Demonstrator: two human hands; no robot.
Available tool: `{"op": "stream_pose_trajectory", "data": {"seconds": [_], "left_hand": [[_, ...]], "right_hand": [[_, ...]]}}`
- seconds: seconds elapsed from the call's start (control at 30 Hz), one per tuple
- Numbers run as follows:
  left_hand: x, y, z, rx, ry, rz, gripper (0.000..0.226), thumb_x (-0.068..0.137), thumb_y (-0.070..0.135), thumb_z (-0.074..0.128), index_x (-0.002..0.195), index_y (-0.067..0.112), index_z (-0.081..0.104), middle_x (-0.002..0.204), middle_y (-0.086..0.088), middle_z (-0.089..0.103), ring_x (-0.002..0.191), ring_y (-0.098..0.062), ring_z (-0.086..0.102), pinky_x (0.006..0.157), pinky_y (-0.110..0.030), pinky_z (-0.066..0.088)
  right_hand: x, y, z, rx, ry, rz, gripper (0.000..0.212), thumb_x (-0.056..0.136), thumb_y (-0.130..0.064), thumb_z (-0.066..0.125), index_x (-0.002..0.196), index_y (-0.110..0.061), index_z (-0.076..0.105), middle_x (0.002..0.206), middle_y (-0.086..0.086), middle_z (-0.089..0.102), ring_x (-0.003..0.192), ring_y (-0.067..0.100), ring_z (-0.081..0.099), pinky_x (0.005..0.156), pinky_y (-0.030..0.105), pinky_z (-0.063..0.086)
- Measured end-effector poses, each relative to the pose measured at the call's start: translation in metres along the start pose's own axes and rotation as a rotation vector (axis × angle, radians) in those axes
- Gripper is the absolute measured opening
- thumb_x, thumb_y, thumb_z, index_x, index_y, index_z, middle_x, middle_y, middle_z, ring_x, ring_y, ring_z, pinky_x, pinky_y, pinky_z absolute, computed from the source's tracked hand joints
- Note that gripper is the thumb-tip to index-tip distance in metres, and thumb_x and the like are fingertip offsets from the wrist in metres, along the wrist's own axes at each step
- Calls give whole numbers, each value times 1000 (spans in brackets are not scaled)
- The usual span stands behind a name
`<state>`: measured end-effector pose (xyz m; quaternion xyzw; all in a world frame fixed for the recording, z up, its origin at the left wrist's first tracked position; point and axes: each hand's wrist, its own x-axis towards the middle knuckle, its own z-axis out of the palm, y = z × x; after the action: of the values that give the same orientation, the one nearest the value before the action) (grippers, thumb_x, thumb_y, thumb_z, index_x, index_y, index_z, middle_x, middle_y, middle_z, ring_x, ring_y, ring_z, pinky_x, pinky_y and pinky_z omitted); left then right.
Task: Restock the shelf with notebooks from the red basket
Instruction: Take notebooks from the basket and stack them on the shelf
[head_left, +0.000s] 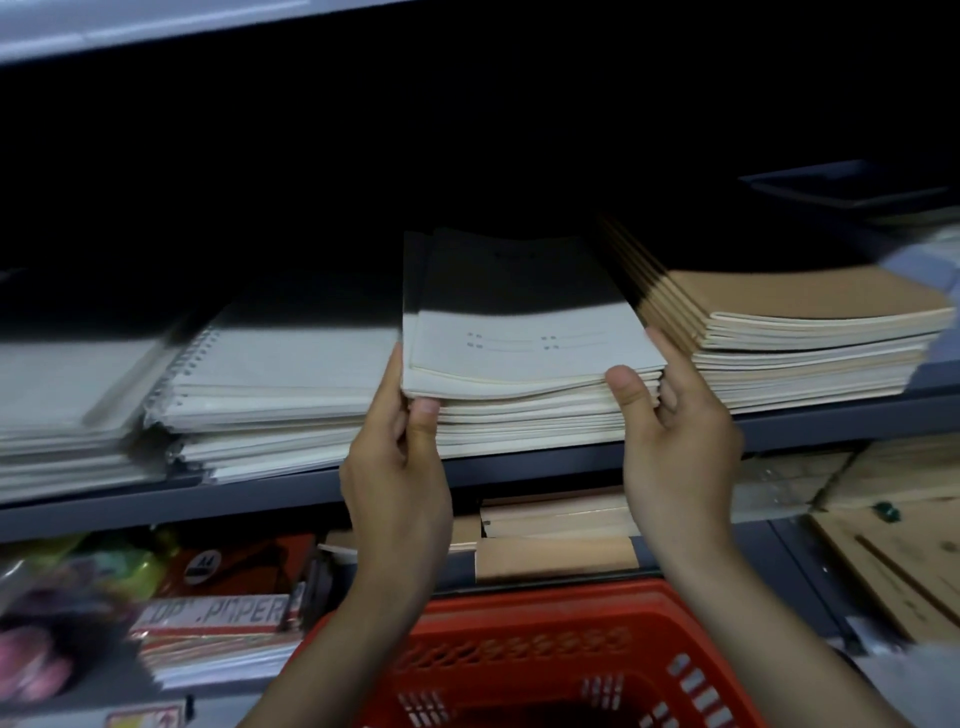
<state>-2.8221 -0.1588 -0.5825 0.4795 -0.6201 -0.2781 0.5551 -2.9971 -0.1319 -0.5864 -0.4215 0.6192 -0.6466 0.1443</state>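
A stack of grey notebooks (519, 338) lies on the dark metal shelf (260, 493), its far half in shadow. My left hand (400, 457) grips the stack's front left corner, thumb against the front edges. My right hand (670, 431) grips the front right corner, thumb on the front edges and fingers along the right side. The red basket (519, 654) sits below between my forearms; its inside is mostly out of view.
Spiral notebooks (270, 384) are stacked left of the grey stack, brown-covered notebooks (795, 322) right of it. Further left lie more pale pads (67, 415). The lower shelf holds paper packs (218, 623), brown notebooks (556, 525) and cardboard items (893, 545).
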Motion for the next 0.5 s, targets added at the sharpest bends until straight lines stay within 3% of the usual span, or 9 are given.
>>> {"op": "stream_pose_trajectory", "data": {"seconds": [0.07, 0.13, 0.2, 0.27, 0.3, 0.33, 0.43, 0.47, 0.5], "left_hand": [[-4, 6, 0, -30, -68, -26, 50, 101, 39, 43, 146, 52, 27, 116, 29, 61, 102, 8, 56, 88, -17, 38], [-6, 12, 0, -72, -117, -88, 56, 95, 56, 39, 145, 59, 16, 132, 39, 47, 119, 21, 42, 98, -18, 32], [-3, 15, 3, -97, -96, -126, 55, 93, 62, 32, 144, 61, 13, 139, 44, 31, 123, 24, 31, 103, -17, 25], [3, 14, 6, -105, -34, -121, 51, 96, 58, 29, 147, 55, 21, 148, 34, 30, 131, 17, 30, 104, -15, 25], [5, 14, 7, -111, -8, -117, 49, 98, 54, 30, 147, 52, 26, 150, 28, 35, 133, 14, 32, 105, -14, 27], [6, 13, 9, -117, 5, -115, 47, 100, 51, 31, 147, 49, 29, 149, 26, 39, 134, 13, 33, 106, -14, 28], [7, 10, 9, -109, 3, -109, 44, 102, 45, 33, 146, 47, 32, 147, 26, 41, 133, 13, 34, 106, -14, 29], [7, 10, 8, -106, 2, -107, 44, 102, 44, 34, 146, 47, 32, 147, 25, 41, 134, 12, 35, 108, -16, 29], [8, 10, 8, -105, -2, -107, 45, 102, 44, 35, 146, 47, 32, 147, 24, 42, 134, 11, 35, 109, -18, 30]], "right_hand": [[-2, 1, -1, 9, -24, -10, 55, 93, -43, 56, 145, -28, 46, 60, -20, 45, 56, -4, 49, 57, 9, 37], [-5, 1, -2, 12, -67, -28, 59, 94, -44, 54, 149, -34, 36, 62, -9, 53, 51, 7, 49, 51, 12, 36], [-6, 1, -2, 13, -89, -47, 59, 96, -43, 52, 151, -38, 30, 63, -22, 53, 52, 3, 45, 52, 13, 36], [-3, 1, 0, 42, -67, -45, 55, 96, -44, 51, 148, -36, 37, 103, -37, 59, 86, -18, 55, 78, 5, 43], [-2, 1, 1, 51, -45, -35, 53, 95, -45, 52, 146, -35, 43, 124, -32, 55, 105, -22, 49, 92, 4, 39], [-1, 2, 2, 54, -25, -23, 51, 93, -46, 52, 143, -35, 47, 130, -26, 54, 112, -18, 48, 98, 7, 38], [0, -1, 4, 40, -1, -5, 52, 89, -51, 53, 137, -32, 55, 103, -12, 59, 85, -3, 53, 85, 20, 44], [0, -1, 4, 35, 10, -6, 51, 89, -51, 54, 137, -32, 56, 99, -12, 59, 81, -3, 49, 84, 23, 46], [1, -1, 4, 35, 19, -9, 49, 90, -48, 56, 136, -31, 57, 103, -6, 70, 84, -2, 60, 84, 24, 49]]}}
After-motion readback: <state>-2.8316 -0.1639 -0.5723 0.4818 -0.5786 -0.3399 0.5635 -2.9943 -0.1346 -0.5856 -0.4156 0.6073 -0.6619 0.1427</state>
